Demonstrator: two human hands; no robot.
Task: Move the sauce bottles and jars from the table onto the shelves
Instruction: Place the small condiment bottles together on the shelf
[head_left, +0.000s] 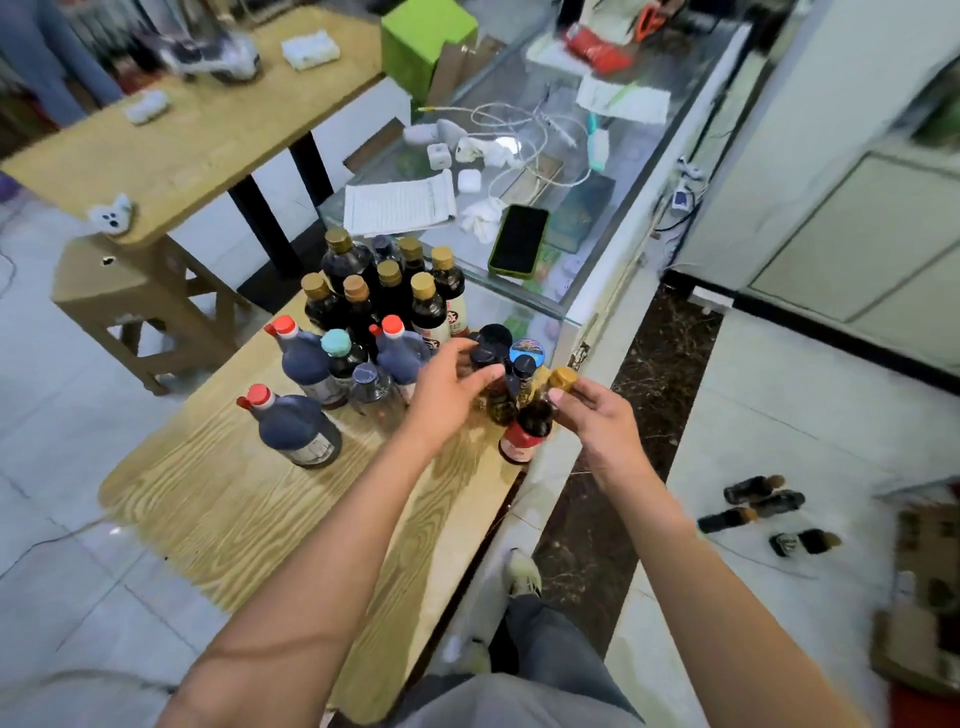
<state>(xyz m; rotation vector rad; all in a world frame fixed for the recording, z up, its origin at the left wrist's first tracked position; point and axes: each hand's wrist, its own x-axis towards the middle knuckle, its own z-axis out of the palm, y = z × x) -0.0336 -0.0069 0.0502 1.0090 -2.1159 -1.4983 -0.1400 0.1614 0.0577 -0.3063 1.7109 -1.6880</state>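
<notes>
At the right edge of the wooden table (249, 519), right hand (597, 415) pinching the gold cap of a small dark bottle with a red label (527, 431), bottle tilted, base near the table rim. Just beside it, left hand (447, 389) curled round a black-capped bottle (485, 364) within the cluster of sauce bottles (374, 312). Farther right, on the floor, four dark bottles (763, 506) lying down.

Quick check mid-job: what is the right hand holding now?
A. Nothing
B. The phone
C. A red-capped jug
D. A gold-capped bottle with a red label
D: the right hand pinches the gold cap of the red-labelled bottle at the table's right edge.
</notes>
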